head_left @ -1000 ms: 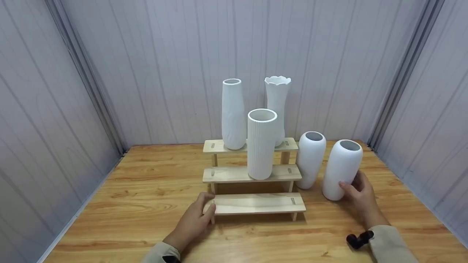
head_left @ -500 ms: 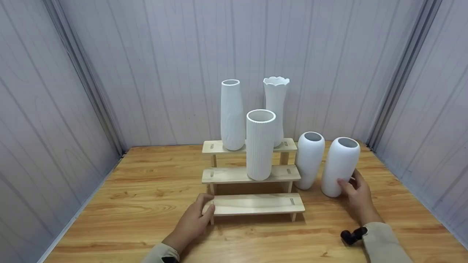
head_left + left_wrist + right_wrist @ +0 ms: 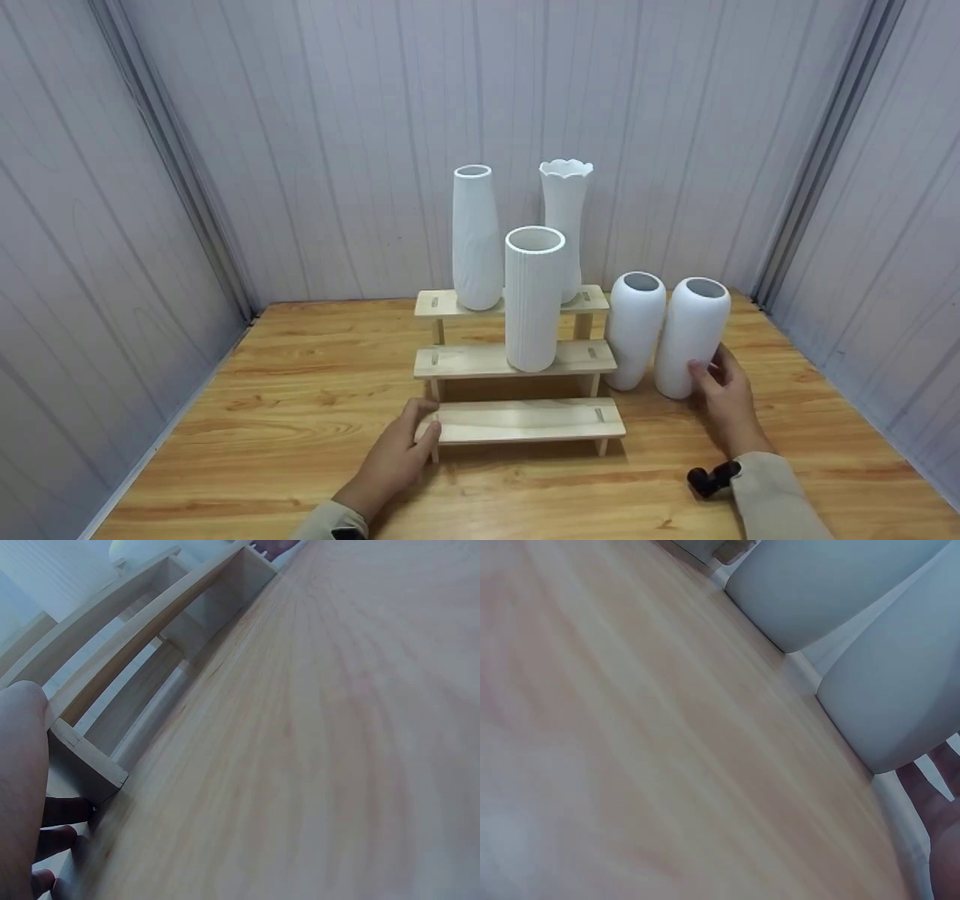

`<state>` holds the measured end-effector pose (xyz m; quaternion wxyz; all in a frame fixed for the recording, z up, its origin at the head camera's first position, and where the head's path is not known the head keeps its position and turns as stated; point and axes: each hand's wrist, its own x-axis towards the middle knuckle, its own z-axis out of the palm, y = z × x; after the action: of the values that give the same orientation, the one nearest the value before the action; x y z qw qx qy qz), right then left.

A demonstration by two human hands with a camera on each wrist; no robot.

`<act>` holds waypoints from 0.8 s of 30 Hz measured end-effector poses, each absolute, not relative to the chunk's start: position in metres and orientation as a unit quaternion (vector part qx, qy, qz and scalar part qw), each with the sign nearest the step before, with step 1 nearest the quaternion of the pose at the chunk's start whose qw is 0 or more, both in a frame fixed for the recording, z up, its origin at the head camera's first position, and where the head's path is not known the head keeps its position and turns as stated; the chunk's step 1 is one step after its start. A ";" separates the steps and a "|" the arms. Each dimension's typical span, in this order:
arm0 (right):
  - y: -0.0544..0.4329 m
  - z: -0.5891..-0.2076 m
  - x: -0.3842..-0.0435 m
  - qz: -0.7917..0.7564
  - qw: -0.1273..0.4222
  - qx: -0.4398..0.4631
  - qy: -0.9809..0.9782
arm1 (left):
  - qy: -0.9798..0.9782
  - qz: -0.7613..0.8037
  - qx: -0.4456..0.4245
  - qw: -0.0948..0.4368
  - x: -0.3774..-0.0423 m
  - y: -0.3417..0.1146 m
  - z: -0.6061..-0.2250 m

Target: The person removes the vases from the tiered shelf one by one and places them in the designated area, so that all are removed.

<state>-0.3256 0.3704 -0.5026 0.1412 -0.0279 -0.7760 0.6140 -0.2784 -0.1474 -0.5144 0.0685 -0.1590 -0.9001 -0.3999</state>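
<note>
A three-step pale wooden stand [image 3: 525, 421] stands on the table, its lowest step at the front. My left hand [image 3: 390, 457] grips the left end of that step, thumb at the front and fingers around the side. In the left wrist view, its fingers [image 3: 56, 841] show beside the stand's end panel [image 3: 86, 765]. Right of the stand, my right hand [image 3: 724, 397] holds a smooth white vase [image 3: 691, 337] low on its right side, thumb in front. A matching white vase [image 3: 635, 330] stands close to its left. In the right wrist view, both bases are at the tabletop.
On the middle step stands a ribbed white cylinder vase [image 3: 534, 307]. The top step bears a tall narrow vase [image 3: 477, 240] and a scallop-rimmed vase [image 3: 568, 217]. Panelled walls [image 3: 337, 150] enclose the wooden table [image 3: 300, 375] at the back and sides.
My right hand has moved the held vase left and slightly back, narrowing the gap to the matching vase. My left hand has stayed at the stand.
</note>
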 end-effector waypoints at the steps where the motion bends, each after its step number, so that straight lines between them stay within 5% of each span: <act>1: 0.370 -0.502 -0.326 0.611 0.141 -0.030 -0.778 | -0.900 -0.400 -0.159 0.068 -0.278 -0.148 -0.514; 24: 0.364 -0.502 -0.331 0.636 0.134 -0.041 -0.759 | -0.897 -0.407 -0.167 0.035 -0.278 -0.148 -0.513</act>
<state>-0.3315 0.3641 -0.5024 0.1339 -0.0411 -0.7586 0.6364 -0.2779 -0.1478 -0.5128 0.0355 -0.1669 -0.8974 -0.4069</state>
